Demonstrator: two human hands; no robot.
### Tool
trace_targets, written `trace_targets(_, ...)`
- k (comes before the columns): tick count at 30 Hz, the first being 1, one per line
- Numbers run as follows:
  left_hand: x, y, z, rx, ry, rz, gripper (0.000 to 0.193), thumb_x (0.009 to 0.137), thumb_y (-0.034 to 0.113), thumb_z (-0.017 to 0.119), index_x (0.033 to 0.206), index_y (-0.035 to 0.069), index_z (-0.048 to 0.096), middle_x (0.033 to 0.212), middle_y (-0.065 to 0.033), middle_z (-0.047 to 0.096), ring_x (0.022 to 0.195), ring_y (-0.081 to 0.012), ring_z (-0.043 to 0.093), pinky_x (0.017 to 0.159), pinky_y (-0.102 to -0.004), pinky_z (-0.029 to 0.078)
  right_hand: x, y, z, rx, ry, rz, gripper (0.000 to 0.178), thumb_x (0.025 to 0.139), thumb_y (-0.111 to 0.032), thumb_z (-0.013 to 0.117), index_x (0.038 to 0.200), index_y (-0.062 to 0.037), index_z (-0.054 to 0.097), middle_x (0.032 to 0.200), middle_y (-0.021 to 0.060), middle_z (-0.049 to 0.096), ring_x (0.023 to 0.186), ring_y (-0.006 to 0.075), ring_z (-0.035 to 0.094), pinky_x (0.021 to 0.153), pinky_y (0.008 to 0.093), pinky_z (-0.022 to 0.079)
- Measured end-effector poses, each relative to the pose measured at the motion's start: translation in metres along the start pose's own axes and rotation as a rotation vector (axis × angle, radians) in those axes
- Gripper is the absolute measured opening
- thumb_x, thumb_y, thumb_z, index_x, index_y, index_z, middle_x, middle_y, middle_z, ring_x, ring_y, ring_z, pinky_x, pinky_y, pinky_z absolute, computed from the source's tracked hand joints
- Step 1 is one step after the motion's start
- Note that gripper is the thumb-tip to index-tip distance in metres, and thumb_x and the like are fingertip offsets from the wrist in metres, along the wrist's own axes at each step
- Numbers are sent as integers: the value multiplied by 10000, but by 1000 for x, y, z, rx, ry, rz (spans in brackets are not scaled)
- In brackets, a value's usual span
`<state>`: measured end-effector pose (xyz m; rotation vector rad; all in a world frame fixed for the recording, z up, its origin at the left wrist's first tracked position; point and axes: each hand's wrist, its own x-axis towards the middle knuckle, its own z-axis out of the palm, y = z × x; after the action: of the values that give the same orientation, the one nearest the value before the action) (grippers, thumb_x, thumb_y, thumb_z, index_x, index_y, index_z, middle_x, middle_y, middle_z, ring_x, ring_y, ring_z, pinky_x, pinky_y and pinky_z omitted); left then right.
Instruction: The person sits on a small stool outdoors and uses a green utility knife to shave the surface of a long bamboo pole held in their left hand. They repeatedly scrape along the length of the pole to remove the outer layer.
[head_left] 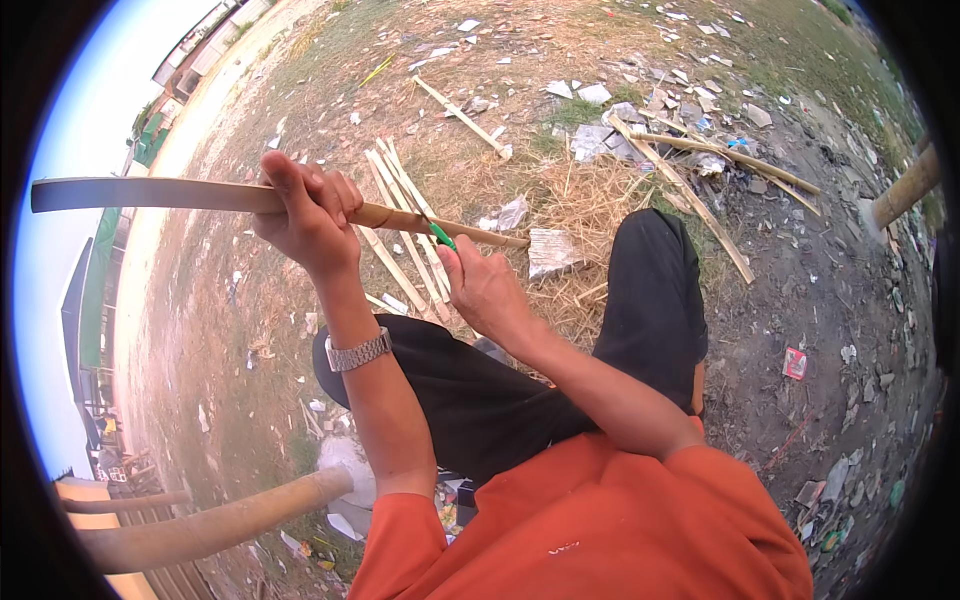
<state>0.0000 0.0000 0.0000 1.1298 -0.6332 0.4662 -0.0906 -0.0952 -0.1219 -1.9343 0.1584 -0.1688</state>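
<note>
My left hand (pixel 312 215), a metal watch on its wrist, grips a long split bamboo strip (pixel 150 195). The strip runs from the left rim of the view to the ground between my knees, where its far end meets a small pale block (pixel 552 253). My right hand (pixel 490 292) is closed around a green-handled knife (pixel 441 236). The knife's blade lies against the strip, a little to the right of my left hand. Most of the handle is hidden in my fingers.
Several split bamboo strips (pixel 405 225) lie beyond my hands. More bamboo pieces (pixel 690 195) rest on rubble to the right, beside a heap of straw-like shavings (pixel 580 195). Bamboo posts (pixel 240 510) rise at the lower left and far right. Litter covers the ground.
</note>
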Motion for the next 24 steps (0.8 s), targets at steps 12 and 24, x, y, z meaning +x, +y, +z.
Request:
trace_targets(12, 0, 0, 4, 21, 13, 5, 443, 948, 421, 535, 662, 104, 415, 431, 25, 311, 325, -72, 276, 354, -254, 231, -17, 31, -5, 241, 34, -112, 271, 993, -269, 436, 998, 0, 472, 657, 197, 524, 598, 315, 522, 572, 430, 392)
trace_targets(24, -1, 1, 5, 28, -19, 21, 451, 946, 430, 531, 661, 98, 424, 432, 18, 332, 318, -71, 268, 347, -247, 237, -12, -4, -9, -128, 53, -95, 309, 1002, -312, 377, 958, -13, 442, 585, 248, 557, 613, 470, 584, 566, 559, 457)
